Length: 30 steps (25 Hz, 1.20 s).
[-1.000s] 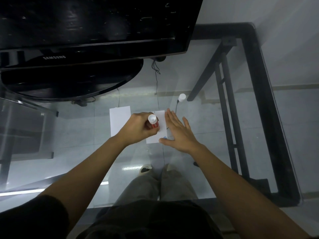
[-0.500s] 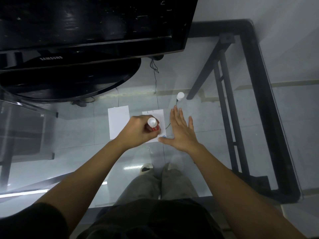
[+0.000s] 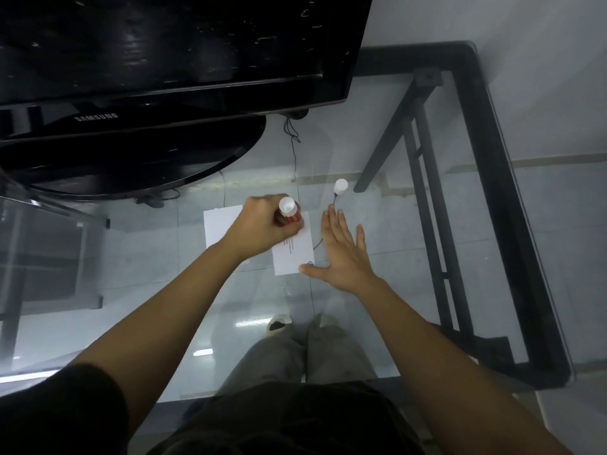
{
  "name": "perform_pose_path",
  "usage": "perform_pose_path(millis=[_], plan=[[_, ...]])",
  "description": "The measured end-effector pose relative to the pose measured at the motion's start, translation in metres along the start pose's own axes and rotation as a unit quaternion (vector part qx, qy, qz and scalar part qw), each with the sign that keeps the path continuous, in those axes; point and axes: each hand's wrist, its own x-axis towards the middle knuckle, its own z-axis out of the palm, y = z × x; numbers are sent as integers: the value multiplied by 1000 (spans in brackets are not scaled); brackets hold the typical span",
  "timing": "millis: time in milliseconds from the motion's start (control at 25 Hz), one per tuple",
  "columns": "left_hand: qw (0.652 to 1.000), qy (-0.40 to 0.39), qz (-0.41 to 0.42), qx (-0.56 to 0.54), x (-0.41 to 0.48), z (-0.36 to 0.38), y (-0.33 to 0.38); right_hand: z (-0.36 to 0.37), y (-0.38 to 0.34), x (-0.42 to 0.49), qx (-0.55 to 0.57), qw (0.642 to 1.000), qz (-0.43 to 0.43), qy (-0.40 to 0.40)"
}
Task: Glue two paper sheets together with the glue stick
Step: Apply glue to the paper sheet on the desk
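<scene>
- Head view: I see my left hand (image 3: 262, 224) fisted around the glue stick (image 3: 289, 211), a red tube with a white end facing the camera, held upright with its lower end on the far part of the nearer paper sheet (image 3: 294, 249).
- That sheet is white with faint red print and a small blue mark at its near right corner.
- My right hand (image 3: 341, 254) lies flat and open, holding nothing, thumb on that corner.
- A second white sheet (image 3: 220, 224) lies just left, partly under my left hand, on the glass desk (image 3: 410, 257).
- A white cap (image 3: 340, 185) stands farther back.
</scene>
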Motion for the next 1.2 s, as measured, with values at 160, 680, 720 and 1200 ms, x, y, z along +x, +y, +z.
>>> perform_pose_path(millis=[160,680,720,1200], plan=[[996,-76,36,-6,-29,14,4,2,2,0,-1,1000,-11,12],[998,-55,21,1,-5,2,6,3,2,0,-6,1000,-8,9],[997,-76,26,-5,-12,5,6,3,2,0,-8,1000,-9,11],[999,-22,21,40,38,-12,2,1,0,0,0,1000,-3,1]])
